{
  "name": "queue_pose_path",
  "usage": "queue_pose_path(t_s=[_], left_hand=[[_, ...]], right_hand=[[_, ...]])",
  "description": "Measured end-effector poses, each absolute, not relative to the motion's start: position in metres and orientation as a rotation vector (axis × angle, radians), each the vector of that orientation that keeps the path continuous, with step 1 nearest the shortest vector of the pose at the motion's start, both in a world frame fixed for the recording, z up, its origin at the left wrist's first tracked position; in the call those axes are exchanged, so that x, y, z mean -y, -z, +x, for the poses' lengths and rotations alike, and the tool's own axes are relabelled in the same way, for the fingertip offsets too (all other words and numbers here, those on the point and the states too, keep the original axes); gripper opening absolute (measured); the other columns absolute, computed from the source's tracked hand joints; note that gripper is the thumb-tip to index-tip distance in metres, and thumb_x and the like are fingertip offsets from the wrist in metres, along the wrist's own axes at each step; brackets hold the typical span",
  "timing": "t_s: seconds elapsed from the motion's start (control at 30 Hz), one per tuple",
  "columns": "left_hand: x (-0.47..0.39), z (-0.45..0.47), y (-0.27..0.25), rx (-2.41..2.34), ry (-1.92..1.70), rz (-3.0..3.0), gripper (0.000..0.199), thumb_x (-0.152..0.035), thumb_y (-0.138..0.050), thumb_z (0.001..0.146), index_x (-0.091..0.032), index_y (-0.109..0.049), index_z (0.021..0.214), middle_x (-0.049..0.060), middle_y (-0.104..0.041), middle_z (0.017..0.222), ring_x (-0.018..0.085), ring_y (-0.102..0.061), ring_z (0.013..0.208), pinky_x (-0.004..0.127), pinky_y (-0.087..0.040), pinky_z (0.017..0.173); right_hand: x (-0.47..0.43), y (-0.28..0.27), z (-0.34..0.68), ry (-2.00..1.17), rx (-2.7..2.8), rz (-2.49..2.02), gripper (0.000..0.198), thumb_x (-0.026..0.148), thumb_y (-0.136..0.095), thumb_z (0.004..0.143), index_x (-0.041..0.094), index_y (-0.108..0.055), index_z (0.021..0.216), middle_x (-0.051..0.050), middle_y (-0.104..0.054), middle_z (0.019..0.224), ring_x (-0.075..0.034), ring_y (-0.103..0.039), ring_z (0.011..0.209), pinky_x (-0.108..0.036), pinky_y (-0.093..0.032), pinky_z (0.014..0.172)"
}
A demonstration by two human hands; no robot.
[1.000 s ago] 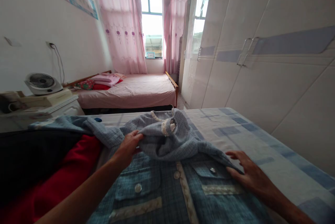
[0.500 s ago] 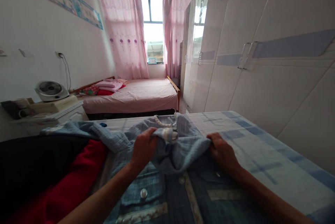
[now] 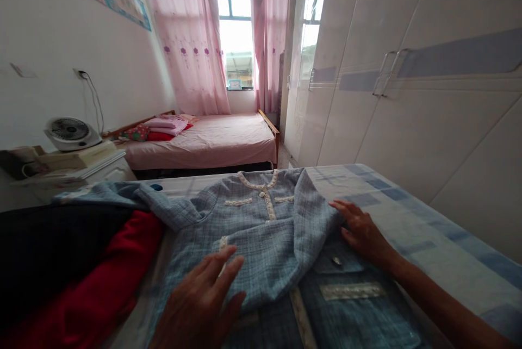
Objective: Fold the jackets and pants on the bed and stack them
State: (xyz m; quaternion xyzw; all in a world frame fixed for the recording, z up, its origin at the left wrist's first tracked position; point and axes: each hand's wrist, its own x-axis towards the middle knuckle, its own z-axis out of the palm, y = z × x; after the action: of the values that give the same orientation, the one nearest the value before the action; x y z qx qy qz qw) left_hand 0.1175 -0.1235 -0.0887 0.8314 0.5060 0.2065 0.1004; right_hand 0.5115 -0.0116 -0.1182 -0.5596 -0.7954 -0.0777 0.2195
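Observation:
A light blue woven jacket point(image 3: 240, 218) with white braided trim and round buttons lies front up before me, its collar at the far end. The sleeve point(image 3: 277, 256) from the right side is folded across the chest, its white-trimmed cuff pointing left. My left hand point(image 3: 199, 300) is over the front near that cuff, fingers spread; whether it touches the cloth I cannot tell. At the sleeve's bent right edge is my right hand point(image 3: 362, 235), fingers stretched out with the tips at the cloth. The other sleeve point(image 3: 167, 207) reaches out to the left.
Black cloth point(image 3: 61, 240) and red cloth point(image 3: 101, 278) lie left of the jacket. Under everything is a blue-and-white patterned sheet point(image 3: 411, 235). Beyond stand a pink-covered bed point(image 3: 220, 139), a small fan point(image 3: 70, 131) on a cabinet and, to the right, a tall white wardrobe point(image 3: 408, 137).
Both hands have let go of the sleeve, which was bunched and lifted between them and now lies flat across the chest. My left hand has drawn back nearer to me.

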Motion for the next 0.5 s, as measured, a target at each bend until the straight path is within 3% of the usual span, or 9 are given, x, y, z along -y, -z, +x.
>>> queue_pose_path(t_s=[0.07,0.13,0.23,0.33,0.43,0.5], left_hand=[[0.112,0.110,0.090,-1.498,-0.479,2.654,0.071,-0.039,-0.071,0.067,-0.028,-0.047,0.133,0.013,-0.039,0.144,0.037,-0.043,0.127,0.051,-0.044,0.097],[0.103,0.107,0.097,-1.378,-0.300,2.758,0.080,-0.035,-0.077,0.059,-0.030,-0.046,0.133,0.014,-0.037,0.145,0.038,-0.039,0.129,0.053,-0.042,0.098],[0.097,0.113,0.097,-1.252,-0.293,2.776,0.048,-0.019,-0.060,0.072,-0.031,-0.059,0.119,0.009,-0.053,0.134,0.034,-0.048,0.123,0.052,-0.040,0.099],[0.096,0.121,0.075,-1.318,-0.561,2.454,0.028,-0.017,-0.045,0.082,-0.024,-0.067,0.097,0.005,-0.071,0.099,0.026,-0.064,0.098,0.041,-0.050,0.088],[0.093,0.122,0.044,-1.499,-0.913,1.640,0.022,-0.034,-0.050,0.084,-0.021,-0.066,0.093,0.002,-0.069,0.078,0.021,-0.066,0.074,0.029,-0.054,0.064],[0.088,0.122,0.028,-1.483,-1.093,1.022,0.019,-0.033,-0.056,0.080,-0.019,-0.065,0.090,0.001,-0.067,0.074,0.018,-0.064,0.064,0.026,-0.052,0.055]], right_hand=[[0.010,0.116,0.505,0.245,2.287,-1.522,0.060,0.008,-0.042,0.071,0.020,-0.044,0.129,-0.011,-0.046,0.136,-0.025,-0.041,0.125,-0.045,-0.036,0.098],[0.007,0.118,0.502,0.254,2.315,-1.526,0.057,0.009,-0.042,0.071,0.018,-0.048,0.127,-0.012,-0.048,0.134,-0.026,-0.042,0.124,-0.045,-0.035,0.098],[0.003,0.124,0.502,0.224,2.273,-1.582,0.054,0.012,-0.042,0.074,0.016,-0.046,0.128,-0.013,-0.048,0.134,-0.026,-0.042,0.125,-0.046,-0.035,0.098],[0.002,0.124,0.501,0.214,2.212,-1.598,0.058,0.012,-0.043,0.074,0.017,-0.040,0.132,-0.013,-0.045,0.136,-0.027,-0.040,0.126,-0.046,-0.035,0.097],[0.012,0.113,0.495,0.310,2.131,-1.521,0.055,0.016,-0.045,0.079,0.017,-0.036,0.134,-0.015,-0.043,0.137,-0.028,-0.039,0.126,-0.045,-0.036,0.096],[0.027,0.100,0.484,0.374,2.039,-1.422,0.039,0.022,-0.046,0.084,0.017,-0.045,0.123,-0.015,-0.051,0.125,-0.027,-0.046,0.117,-0.043,-0.039,0.093]])
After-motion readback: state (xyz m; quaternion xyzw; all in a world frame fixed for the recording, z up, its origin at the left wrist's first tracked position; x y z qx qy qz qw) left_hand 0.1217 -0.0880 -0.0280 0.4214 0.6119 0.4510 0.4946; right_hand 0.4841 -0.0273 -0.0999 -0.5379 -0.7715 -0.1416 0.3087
